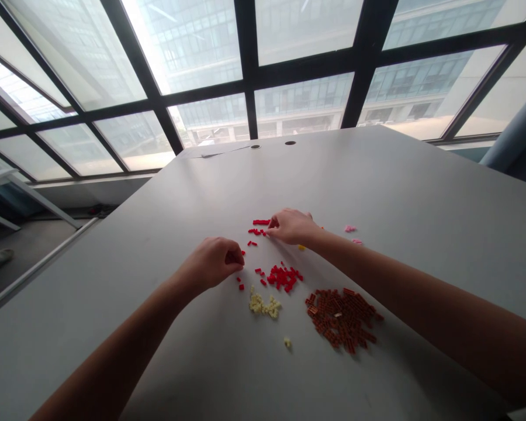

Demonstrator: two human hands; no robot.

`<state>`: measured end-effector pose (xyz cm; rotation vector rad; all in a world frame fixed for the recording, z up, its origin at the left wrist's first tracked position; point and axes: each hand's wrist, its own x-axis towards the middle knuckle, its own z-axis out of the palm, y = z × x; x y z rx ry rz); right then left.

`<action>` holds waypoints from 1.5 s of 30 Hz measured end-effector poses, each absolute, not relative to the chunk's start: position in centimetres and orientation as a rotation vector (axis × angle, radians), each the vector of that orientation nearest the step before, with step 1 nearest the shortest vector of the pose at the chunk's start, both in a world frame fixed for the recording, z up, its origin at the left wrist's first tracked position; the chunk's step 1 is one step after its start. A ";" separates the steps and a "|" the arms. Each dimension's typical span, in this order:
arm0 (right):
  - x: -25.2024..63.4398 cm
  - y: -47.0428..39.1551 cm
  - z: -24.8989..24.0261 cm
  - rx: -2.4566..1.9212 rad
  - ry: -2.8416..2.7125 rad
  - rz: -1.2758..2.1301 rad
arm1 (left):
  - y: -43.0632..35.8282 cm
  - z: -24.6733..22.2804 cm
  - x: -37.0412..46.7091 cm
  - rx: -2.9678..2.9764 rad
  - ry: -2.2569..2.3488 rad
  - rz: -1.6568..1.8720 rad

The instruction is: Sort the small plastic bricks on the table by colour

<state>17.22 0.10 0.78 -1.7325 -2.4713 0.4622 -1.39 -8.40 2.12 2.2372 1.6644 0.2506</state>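
My left hand (214,261) is closed in a pinch over the table, beside a few loose red bricks (241,287); whatever its fingertips hold is too small to tell. Farther forward, my right hand (290,226) pinches at the right end of a short line of small red bricks (256,232). Just behind that line lies a straight red strip (261,222), partly covered by the right fingers. A pile of red bricks (284,277) sits nearer to me, between the two arms.
On the white table (193,362) are cream bricks (264,306), a large brown pile (344,318) and pink pieces (349,228). Yellow bits (301,247) show under the right wrist. Two round holes are near the far edge, before the windows.
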 end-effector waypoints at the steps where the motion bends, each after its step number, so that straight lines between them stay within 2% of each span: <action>1: 17.4 0.0 0.8 -1.734 -2.468 0.412 | -8.4 2.2 -1.3 2.238 1.665 0.249; 4: 17.7 -0.7 0.9 -1.693 -2.460 0.265 | -8.5 2.3 -1.2 2.242 1.668 0.232; 16: 18.0 -1.6 0.3 -1.448 -2.392 0.028 | -8.3 2.8 -2.3 2.267 1.672 0.216; 22: 18.4 -2.6 -0.1 -1.184 -2.451 0.073 | -8.9 3.5 -2.2 2.348 1.370 0.066; 30: 18.4 -4.7 -0.2 -1.109 -2.512 0.249 | -9.4 3.5 -1.2 2.371 1.336 0.029; 36: 18.1 -5.1 -0.1 -1.140 -2.529 0.301 | -8.9 3.3 -1.8 2.405 1.301 0.251; 41: 18.5 -4.6 -0.1 -1.154 -2.490 0.280 | -7.1 1.8 -2.7 2.321 1.633 0.634; 45: 18.5 -4.5 0.1 -1.156 -2.512 0.295 | -5.5 0.2 -2.5 2.277 1.789 0.716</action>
